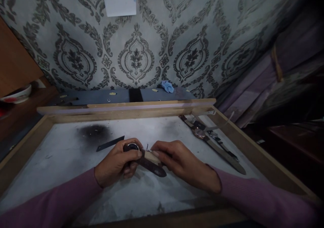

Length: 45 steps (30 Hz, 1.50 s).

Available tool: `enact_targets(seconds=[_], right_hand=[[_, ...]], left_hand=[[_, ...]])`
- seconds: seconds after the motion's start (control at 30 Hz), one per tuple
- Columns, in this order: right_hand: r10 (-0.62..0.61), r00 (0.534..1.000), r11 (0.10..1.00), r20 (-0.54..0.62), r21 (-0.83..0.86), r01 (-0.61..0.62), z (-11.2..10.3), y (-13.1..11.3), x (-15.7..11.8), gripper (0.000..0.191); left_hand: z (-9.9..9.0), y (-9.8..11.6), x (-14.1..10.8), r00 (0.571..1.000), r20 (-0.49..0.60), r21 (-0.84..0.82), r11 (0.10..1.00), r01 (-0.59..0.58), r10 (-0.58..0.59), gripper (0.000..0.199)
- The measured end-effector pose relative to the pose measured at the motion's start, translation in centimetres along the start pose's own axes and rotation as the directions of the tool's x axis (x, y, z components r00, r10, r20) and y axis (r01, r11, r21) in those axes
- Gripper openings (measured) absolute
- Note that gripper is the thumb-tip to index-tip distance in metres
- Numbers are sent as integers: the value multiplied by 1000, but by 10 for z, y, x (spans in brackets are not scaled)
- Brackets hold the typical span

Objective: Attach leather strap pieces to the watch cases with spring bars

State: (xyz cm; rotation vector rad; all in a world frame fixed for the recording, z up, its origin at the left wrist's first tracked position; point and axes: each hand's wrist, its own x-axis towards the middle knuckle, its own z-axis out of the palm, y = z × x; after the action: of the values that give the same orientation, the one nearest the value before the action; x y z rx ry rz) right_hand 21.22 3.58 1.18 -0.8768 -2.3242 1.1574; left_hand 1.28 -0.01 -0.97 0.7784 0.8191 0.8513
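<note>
My left hand (pixel 120 160) is closed around a wristwatch (pixel 132 147) with a dark round face, thumb pressed on its edge. The watch's dark brown strap (pixel 153 167) hangs down to the right, its rounded end free below my fingers. Just right of the watch, my right hand (pixel 174 157) is closed in a pinch on a thin metal-tipped tool (pixel 147 150). Its exact kind is too small to make out, and my fingers hide the rest. A beige strip (pixel 151 157) lies between the tool and the strap.
A shallow wooden-framed tray (pixel 25 145) with a white base lies below my hands. Two watches (pixel 199 133) lie at its right side, one with a long strap. A dark flat strip (pixel 110 143) sits beyond my left hand. Blue crumpled cloth (pixel 167 86) rests behind the rim.
</note>
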Motion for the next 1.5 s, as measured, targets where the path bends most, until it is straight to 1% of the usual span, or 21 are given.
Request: enact_targets(seconds=[0.17,0.4,0.8,1.3,1.4,1.5], right_hand=[[-9,1000,1000,7,9,9,-2,-1,-1,27],[13,1000,1000,21,10,-13,-3,-2,-1,26],[-1,1000,1000,21,-4,1,-2,-2,0,27],[31,999,1000,33,-4,-31,-2,2,0,28],[14,1000,999,26,-49,-13,-2,0,1,28],[-45,999,988,13,-146,46,0,-1,0,29]], left_hand=[[1,0,0,1000,-7,-10,1000,7,-7,9],[4,4,-1,999,-25,-2,1000,21,-21,11],[4,4,-1,1000,-23,23,1000,1,0,12],[4,5,-1,999,-47,48,999,9,-7,12],[2,4,-2,999,-36,52,999,-3,5,12],[1,2,-2,1000,-14,61,998,-15,16,14]])
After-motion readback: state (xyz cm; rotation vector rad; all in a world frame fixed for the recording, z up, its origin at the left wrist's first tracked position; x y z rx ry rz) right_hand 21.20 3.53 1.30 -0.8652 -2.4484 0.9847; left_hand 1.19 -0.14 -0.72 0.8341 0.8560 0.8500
